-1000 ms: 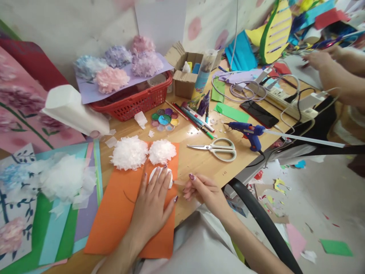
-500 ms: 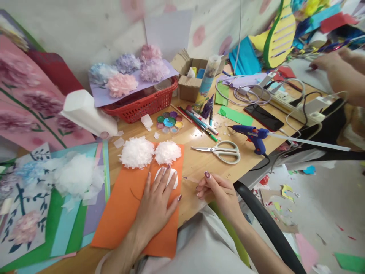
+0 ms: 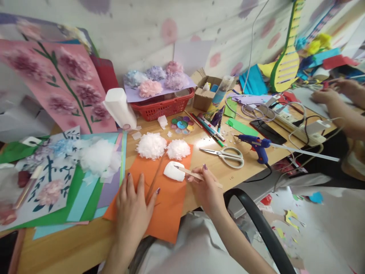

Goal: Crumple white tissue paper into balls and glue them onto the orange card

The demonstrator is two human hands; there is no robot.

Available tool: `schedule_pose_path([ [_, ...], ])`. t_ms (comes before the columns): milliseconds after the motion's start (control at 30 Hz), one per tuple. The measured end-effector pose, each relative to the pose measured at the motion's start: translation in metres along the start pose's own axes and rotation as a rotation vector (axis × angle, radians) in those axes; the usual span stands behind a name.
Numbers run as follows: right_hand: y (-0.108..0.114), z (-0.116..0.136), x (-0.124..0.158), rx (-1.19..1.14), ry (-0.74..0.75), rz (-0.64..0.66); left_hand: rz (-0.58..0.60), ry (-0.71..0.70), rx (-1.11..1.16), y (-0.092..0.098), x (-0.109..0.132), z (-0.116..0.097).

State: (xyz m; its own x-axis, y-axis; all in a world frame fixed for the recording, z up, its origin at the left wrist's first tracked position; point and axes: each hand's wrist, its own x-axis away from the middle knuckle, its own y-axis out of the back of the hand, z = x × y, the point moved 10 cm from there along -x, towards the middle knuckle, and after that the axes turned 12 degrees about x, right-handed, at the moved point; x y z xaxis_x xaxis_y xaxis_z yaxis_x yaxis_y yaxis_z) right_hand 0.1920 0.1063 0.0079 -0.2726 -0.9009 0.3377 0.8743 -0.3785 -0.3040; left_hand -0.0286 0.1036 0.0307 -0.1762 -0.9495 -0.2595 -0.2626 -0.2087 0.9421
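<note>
On flat orange paper (image 3: pixel 167 209) | left hand (image 3: pixel 132 203) spread, likely bracing it | right hand (image 3: pixel 208 188) pinching slim beige stick (image 3: pixel 194 174) over rounded white piece (image 3: pixel 170 172)

Sheet (image 3: pixel 168 213) orange, rounded piece (image 3: pixel 172 171) white, stick (image 3: pixel 190 173) tan, pompoms (image 3: pixel 151 145) white, glue gun (image 3: pixel 254 142) blue, wall (image 3: pixel 137 30) off-white with pink/purple spots.
</note>
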Motion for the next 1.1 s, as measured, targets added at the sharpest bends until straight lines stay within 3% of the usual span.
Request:
schedule_pose_path([
  [200, 0.048, 0.030, 0.018, 0.435, 0.214, -0.272, 0.105, -0.060, -0.122, 0.016, 0.010, -0.025],
  [300, 0.063, 0.024, 0.030, 0.508, 0.194, -0.314, 0.184, -0.102, -0.069, 0.020, -0.001, -0.040],
  [367, 0.065, 0.013, 0.033, 0.478, 0.171, -0.305, 0.137, -0.204, 0.040, 0.022, -0.018, -0.059],
  [433, 0.063, 0.005, 0.033, 0.456, 0.157, -0.291, 0.127, -0.389, 0.158, 0.013, -0.031, -0.084],
  [533, 0.061, -0.001, 0.032, 0.451, 0.146, -0.296, 0.215, -0.571, 0.217, -0.020, -0.038, -0.106],
  [667, 0.060, -0.003, 0.030, 0.471, 0.122, -0.291, 0.269, -0.616, 0.271, -0.043, -0.035, -0.107],
  [933, 0.047, -0.006, 0.023, 0.505, 0.087, -0.215, 0.302, -0.597, 0.331, -0.043, -0.032, -0.106],
  [1100, 0.040, -0.007, 0.018, 0.445, 0.021, -0.098, 0.301, -0.593, 0.338, -0.043, -0.033, -0.106],
])
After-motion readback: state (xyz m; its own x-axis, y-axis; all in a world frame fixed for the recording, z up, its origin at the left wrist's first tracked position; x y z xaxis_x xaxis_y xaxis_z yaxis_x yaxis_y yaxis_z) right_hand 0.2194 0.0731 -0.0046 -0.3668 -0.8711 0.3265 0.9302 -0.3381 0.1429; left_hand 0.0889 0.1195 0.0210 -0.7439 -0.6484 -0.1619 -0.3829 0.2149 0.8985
